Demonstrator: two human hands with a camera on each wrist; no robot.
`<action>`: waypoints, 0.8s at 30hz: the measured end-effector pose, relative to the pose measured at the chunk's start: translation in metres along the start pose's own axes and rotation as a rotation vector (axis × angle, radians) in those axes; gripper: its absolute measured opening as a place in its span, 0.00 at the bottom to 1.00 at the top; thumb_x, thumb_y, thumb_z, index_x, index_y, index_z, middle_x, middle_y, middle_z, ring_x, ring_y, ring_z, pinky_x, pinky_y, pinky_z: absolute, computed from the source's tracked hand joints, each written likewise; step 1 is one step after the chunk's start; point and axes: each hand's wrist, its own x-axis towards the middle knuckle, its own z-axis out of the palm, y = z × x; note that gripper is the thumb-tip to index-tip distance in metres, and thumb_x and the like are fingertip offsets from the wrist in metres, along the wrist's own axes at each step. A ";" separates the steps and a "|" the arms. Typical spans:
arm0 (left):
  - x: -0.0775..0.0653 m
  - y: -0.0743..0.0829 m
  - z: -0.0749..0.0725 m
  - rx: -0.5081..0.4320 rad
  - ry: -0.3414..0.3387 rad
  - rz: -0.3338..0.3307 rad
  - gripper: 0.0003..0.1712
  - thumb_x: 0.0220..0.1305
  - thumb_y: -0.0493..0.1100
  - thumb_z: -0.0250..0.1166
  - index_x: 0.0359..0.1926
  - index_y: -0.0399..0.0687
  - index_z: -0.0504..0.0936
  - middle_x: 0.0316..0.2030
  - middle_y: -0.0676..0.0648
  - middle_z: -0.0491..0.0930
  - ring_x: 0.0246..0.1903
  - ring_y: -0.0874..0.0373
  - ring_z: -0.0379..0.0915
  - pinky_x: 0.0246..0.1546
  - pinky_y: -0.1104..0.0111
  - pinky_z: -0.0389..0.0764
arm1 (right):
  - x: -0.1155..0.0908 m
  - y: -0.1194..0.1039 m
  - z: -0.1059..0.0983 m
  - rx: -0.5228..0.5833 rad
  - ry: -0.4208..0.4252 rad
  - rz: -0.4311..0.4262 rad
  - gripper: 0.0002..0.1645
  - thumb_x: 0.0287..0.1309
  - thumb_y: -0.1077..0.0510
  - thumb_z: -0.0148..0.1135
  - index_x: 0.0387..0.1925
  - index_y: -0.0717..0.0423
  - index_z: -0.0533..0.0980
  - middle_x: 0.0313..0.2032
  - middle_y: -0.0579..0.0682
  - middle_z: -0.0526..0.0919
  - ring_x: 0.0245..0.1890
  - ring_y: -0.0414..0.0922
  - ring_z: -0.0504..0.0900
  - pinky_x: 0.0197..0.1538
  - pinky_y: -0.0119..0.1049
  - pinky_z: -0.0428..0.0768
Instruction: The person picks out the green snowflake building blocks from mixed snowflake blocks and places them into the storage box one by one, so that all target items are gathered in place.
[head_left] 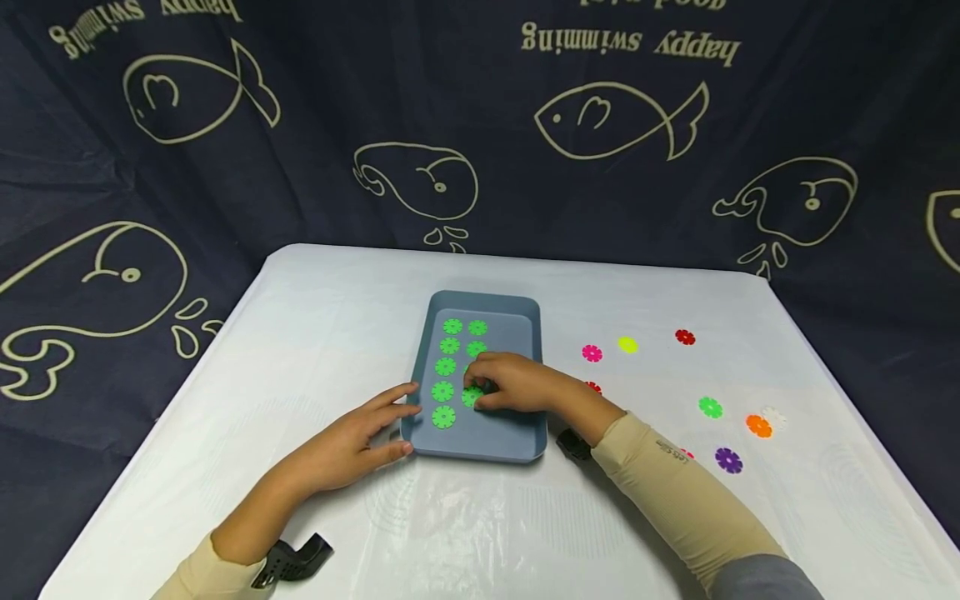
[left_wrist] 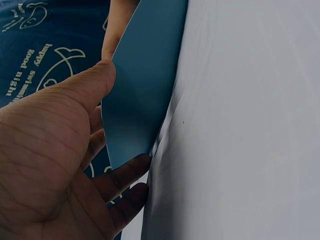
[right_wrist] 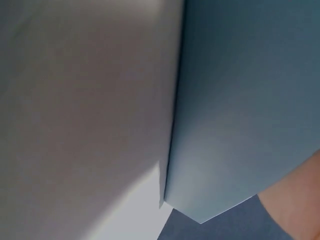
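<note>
A blue-grey rectangular tray [head_left: 510, 437] lies on the table with green notched plastic discs [head_left: 446, 367] in two columns. My left hand [head_left: 347, 442] rests at the tray's left side, its fingers loosely spread. In the left wrist view, the thumb [left_wrist: 102, 80] is at the tray's rim and fingertips touch its outer wall. Over the right column, my right hand [head_left: 517, 383] has bent fingers and pinches the lowest green disc [head_left: 472, 397] there, close to the tray floor. Its fingers partly cover the disc just above. The right wrist view shows mainly the tray's outer wall [right_wrist: 240, 125].
Loose notched discs lie to the right of the tray: pink [head_left: 592, 353], yellow [head_left: 627, 345], dark red [head_left: 685, 337], green [head_left: 710, 407], orange [head_left: 759, 426], white [head_left: 777, 417] and purple [head_left: 728, 460]. A red disc [head_left: 593, 387] is partly behind the right forearm. White sheeting covers the table [head_left: 337, 292].
</note>
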 end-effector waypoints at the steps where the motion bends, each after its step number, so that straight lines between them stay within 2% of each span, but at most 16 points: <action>1: 0.000 0.000 0.000 -0.002 0.000 -0.001 0.32 0.67 0.55 0.66 0.69 0.50 0.73 0.76 0.54 0.54 0.72 0.51 0.54 0.64 0.49 0.67 | 0.000 0.000 -0.001 0.006 0.006 -0.002 0.13 0.61 0.56 0.68 0.47 0.51 0.81 0.40 0.44 0.78 0.41 0.40 0.75 0.48 0.35 0.75; 15: -0.001 0.001 0.001 0.001 0.003 -0.010 0.32 0.67 0.54 0.66 0.69 0.49 0.73 0.76 0.54 0.54 0.71 0.50 0.56 0.63 0.49 0.68 | -0.016 -0.006 -0.016 0.076 0.073 0.014 0.16 0.62 0.56 0.69 0.50 0.55 0.80 0.43 0.49 0.79 0.37 0.46 0.76 0.43 0.35 0.76; 24: -0.001 0.000 0.001 0.002 0.003 -0.004 0.32 0.68 0.55 0.65 0.69 0.50 0.72 0.76 0.53 0.53 0.70 0.49 0.60 0.62 0.48 0.69 | -0.037 -0.002 -0.027 0.074 0.145 0.019 0.17 0.62 0.54 0.69 0.50 0.57 0.80 0.43 0.50 0.80 0.37 0.42 0.76 0.42 0.35 0.77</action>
